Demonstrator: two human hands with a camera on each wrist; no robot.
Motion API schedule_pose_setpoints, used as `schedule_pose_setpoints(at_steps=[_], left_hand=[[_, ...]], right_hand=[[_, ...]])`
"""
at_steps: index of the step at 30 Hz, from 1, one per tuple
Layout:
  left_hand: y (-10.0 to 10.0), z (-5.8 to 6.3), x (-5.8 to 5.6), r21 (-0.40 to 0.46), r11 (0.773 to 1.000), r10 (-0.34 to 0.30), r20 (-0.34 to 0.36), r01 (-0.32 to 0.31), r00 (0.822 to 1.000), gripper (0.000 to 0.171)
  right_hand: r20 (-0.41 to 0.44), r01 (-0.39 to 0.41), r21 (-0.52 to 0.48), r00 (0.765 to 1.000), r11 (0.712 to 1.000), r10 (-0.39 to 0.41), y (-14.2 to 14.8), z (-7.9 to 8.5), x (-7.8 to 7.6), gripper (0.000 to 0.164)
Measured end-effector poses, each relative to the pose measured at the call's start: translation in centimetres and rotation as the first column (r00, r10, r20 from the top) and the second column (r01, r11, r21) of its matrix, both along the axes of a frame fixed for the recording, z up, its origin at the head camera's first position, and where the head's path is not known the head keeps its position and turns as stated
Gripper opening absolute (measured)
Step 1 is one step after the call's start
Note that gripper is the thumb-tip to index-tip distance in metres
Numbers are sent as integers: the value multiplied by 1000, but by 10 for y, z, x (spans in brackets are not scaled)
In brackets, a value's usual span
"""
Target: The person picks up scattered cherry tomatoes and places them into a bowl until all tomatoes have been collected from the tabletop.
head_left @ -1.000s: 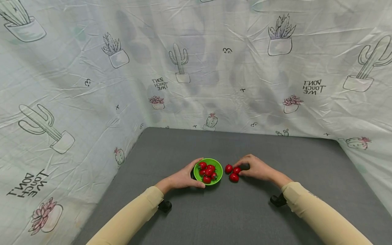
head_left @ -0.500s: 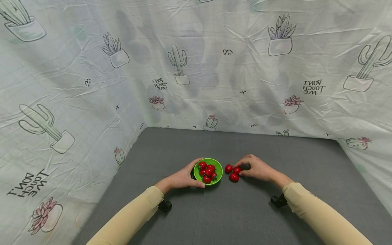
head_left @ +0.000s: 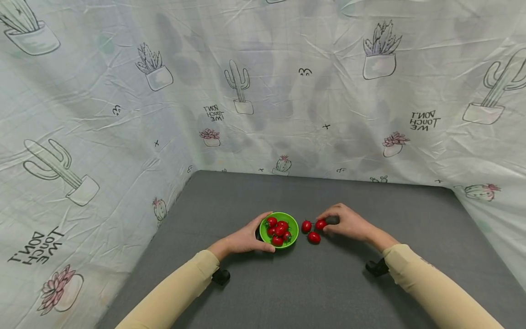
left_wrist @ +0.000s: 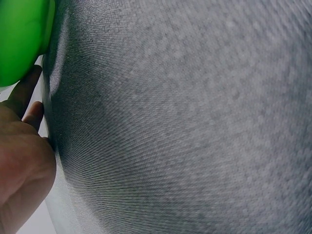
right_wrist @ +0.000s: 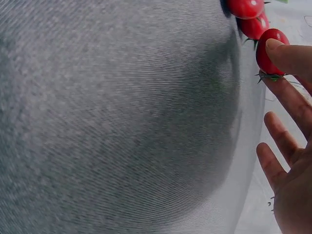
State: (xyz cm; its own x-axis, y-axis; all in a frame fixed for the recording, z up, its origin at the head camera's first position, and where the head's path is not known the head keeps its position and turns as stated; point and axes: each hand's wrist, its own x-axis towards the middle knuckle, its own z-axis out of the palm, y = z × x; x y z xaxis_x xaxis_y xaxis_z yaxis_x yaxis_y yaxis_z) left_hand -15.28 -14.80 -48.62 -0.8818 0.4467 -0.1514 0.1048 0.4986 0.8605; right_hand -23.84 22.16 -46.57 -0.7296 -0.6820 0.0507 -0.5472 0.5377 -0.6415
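Observation:
In the head view a round green bowl stands on the dark table with several small red cherry tomatoes inside. My left hand grips the bowl from its left side, thumb at the near edge and fingers round the far one. The left wrist view has fingers against the green wall. To the right of the bowl, my right hand pinches a cherry tomato between thumb and fingers; its green stem end shows in the right wrist view. Two loose tomatoes, one on the left and one nearer, lie beside it.
The grey cloth-covered table reaches back to a white curtain printed with cactus drawings, which also runs along the left and right sides. Dark wrist mounts hang under both forearms.
My right hand has shifted slightly right and away from me with its tomato, widening the gap to the two loose ones. The left hand and bowl have stayed put.

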Motion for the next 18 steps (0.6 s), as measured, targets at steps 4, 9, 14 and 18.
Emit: schedule_pose_setpoints(at_steps=[4, 9, 14, 18], left_hand=[[0, 0, 0, 1, 1000, 2, 1, -2, 1000, 100], [-1, -1, 0, -3, 1000, 3, 3, -3, 1000, 101], [0, -2, -1, 3, 1000, 4, -2, -4, 1000, 101], [0, -2, -1, 10, 1000, 0, -1, 0, 1000, 101]], right_hand=[[2, -3, -27, 1000, 1000, 3, 0, 5, 0, 31], [6, 2, -39, 1000, 999, -2, -1, 12, -1, 32], [12, 17, -56, 1000, 998, -17, -4, 19, -1, 32], [10, 36, -59, 999, 998, -36, -7, 25, 0, 32]])
